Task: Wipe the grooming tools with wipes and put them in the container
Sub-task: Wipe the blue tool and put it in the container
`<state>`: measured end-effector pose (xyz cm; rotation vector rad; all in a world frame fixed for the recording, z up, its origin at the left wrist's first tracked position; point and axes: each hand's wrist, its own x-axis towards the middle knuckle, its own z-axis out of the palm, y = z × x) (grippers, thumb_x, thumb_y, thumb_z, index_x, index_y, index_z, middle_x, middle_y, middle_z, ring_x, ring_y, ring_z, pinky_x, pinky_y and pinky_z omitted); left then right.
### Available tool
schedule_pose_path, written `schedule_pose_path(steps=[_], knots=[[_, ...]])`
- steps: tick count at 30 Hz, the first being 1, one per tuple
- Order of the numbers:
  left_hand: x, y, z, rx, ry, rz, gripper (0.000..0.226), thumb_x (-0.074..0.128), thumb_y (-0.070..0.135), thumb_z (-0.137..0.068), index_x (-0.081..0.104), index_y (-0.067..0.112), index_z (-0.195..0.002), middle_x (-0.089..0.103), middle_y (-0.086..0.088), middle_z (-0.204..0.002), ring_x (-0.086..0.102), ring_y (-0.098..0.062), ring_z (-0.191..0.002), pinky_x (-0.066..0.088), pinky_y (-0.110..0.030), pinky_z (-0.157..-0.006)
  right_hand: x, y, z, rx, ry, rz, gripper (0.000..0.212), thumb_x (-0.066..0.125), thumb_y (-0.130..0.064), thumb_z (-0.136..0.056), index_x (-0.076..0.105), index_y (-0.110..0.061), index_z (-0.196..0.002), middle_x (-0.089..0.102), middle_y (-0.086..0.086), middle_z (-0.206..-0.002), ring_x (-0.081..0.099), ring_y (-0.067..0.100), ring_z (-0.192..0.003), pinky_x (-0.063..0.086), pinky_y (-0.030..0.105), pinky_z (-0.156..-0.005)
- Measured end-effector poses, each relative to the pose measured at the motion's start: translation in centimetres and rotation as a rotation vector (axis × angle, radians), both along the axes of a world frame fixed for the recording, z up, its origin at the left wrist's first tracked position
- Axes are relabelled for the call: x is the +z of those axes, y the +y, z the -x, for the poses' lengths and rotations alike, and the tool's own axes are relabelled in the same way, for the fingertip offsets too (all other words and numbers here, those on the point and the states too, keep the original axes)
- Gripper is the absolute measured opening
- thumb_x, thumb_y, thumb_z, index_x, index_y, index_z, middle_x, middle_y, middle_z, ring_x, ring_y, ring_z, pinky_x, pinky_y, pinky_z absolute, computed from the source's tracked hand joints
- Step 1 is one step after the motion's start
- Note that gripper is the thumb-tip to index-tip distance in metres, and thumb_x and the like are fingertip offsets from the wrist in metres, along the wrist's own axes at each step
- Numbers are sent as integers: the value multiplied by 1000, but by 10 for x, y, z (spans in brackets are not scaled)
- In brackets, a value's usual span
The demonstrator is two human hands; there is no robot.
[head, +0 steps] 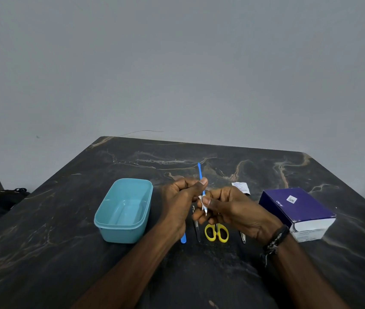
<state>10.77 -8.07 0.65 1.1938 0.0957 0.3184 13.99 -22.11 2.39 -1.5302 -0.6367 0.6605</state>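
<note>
My left hand (180,202) grips a thin blue grooming tool (200,172) that points up and away above the table. My right hand (230,208) pinches a small white wipe (202,202) around the tool's lower end. An empty light blue container (123,210) stands to the left of my hands. On the table under my hands lie another blue tool (183,238), metal tweezers (197,230), yellow-handled scissors (216,233) and a metal nail clipper (243,238), each partly hidden.
A purple and white box (299,211) sits at the right on the dark marbled table (65,253). A torn white wipe sachet (241,188) lies behind my right hand. A dark bag (1,199) is on the floor at the left. A grey wall stands behind.
</note>
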Motion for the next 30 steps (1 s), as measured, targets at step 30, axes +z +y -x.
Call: schedule_pose_path(steps=[30], knots=[[5, 3, 3, -48, 67, 91, 19, 72, 15, -81, 58, 7, -72, 44, -1, -42, 38, -12, -30, 35, -18, -34, -6, 11, 3, -16, -22, -48, 30, 55, -23, -92, 68, 3, -98, 71, 23, -96, 67, 23, -79, 51, 25, -66]])
